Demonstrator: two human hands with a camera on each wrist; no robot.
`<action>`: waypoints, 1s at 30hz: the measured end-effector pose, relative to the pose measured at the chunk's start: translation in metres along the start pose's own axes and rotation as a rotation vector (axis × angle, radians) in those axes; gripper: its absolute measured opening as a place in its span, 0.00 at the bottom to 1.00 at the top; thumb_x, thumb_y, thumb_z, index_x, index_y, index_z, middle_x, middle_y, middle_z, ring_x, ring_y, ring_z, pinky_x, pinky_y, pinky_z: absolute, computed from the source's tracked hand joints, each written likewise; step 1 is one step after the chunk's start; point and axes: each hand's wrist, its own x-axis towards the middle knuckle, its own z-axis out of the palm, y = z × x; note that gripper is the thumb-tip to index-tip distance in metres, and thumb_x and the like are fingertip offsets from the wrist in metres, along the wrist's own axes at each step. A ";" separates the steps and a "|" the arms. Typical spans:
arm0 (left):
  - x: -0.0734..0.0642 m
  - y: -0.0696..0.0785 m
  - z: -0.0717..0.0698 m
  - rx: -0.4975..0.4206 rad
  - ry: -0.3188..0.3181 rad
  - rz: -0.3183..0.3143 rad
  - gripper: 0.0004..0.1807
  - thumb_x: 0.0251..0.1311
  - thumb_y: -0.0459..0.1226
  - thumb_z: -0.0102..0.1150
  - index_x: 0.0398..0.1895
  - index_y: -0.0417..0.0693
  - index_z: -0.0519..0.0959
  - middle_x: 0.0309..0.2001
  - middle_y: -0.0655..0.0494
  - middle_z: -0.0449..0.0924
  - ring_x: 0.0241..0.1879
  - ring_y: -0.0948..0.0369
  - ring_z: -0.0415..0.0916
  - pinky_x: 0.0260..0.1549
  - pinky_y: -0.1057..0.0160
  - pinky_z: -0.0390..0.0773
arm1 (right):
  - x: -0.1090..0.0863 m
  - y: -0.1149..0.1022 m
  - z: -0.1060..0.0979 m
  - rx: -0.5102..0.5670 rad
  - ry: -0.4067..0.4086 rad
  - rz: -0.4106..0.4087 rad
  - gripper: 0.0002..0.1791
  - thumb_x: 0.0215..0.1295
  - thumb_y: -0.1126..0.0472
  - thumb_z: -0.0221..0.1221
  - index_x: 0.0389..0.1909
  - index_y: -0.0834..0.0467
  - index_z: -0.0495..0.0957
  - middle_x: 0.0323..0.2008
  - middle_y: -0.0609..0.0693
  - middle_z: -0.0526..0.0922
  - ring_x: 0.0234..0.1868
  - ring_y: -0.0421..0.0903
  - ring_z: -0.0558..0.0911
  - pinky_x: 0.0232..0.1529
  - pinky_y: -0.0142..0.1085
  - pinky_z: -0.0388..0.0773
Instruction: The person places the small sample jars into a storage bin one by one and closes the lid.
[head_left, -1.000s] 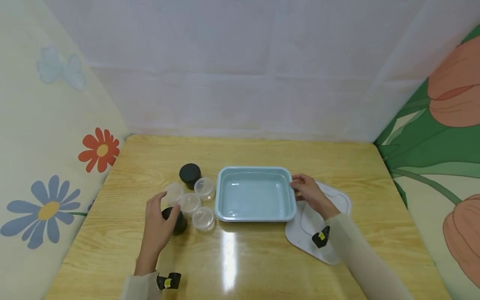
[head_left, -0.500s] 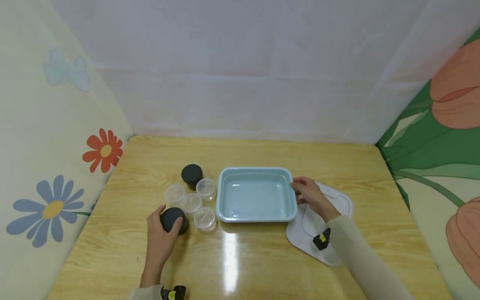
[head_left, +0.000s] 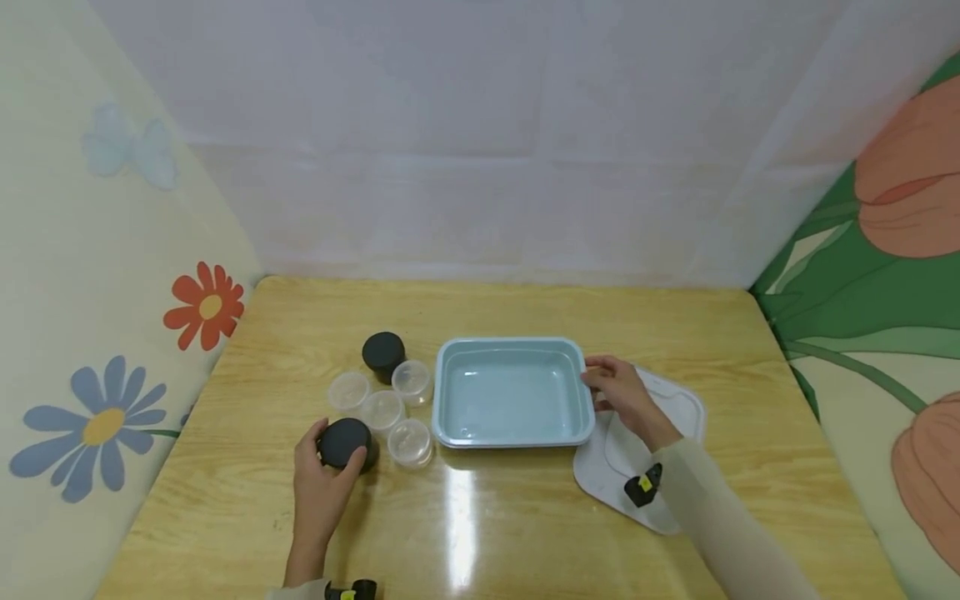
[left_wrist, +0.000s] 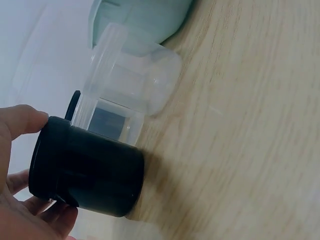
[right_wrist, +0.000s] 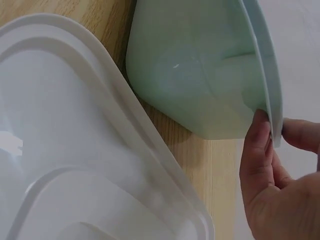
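Glossy plastic tub [head_left: 513, 396], matt jar [head_left: 345, 442]

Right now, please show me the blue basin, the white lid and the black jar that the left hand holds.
Blue basin [head_left: 513, 400], head view: bare bottom.
White lid [right_wrist: 85, 135], right wrist view: flat face.
Black jar [left_wrist: 92, 167], left wrist view: side wall.

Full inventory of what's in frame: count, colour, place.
Table: 1, yellow wood-grain, under the objects
Basin: 1, light blue, mid-table
Cups: 4, clear, left of the basin
Black containers: 2, black, one beyond the cups, one at their near left
Lid-like panel: 1, white, right of the basin
Backdrop: 1, whitish, behind the table
Flowered walls: 2, cream and multicoloured, left and right
Left hand: 1, holding the nearer black container
Right hand: 1, pinching the basin's rim
Sleeves: 2, beige, on both arms
Wrist devices: 2, black with yellow, one per wrist
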 end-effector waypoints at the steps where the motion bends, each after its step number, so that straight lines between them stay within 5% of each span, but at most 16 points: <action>1: 0.000 0.000 0.001 0.003 0.000 0.000 0.38 0.57 0.35 0.63 0.69 0.36 0.57 0.64 0.35 0.58 0.60 0.44 0.62 0.52 0.50 0.65 | 0.000 0.000 0.000 0.004 0.010 0.000 0.25 0.68 0.63 0.54 0.64 0.64 0.64 0.44 0.53 0.79 0.33 0.38 0.77 0.31 0.32 0.80; 17: 0.002 -0.005 0.001 0.024 0.023 -0.006 0.45 0.48 0.33 0.71 0.67 0.31 0.57 0.63 0.31 0.61 0.60 0.41 0.63 0.51 0.44 0.68 | 0.003 0.003 0.000 0.031 0.032 -0.010 0.24 0.66 0.63 0.55 0.62 0.64 0.67 0.42 0.52 0.80 0.32 0.38 0.78 0.29 0.32 0.79; 30: 0.001 -0.010 0.004 0.014 0.012 -0.059 0.43 0.49 0.36 0.71 0.66 0.34 0.58 0.61 0.35 0.65 0.58 0.46 0.65 0.47 0.66 0.67 | 0.002 0.001 0.002 0.014 0.028 0.027 0.24 0.68 0.62 0.54 0.63 0.62 0.66 0.45 0.54 0.79 0.36 0.41 0.78 0.32 0.33 0.80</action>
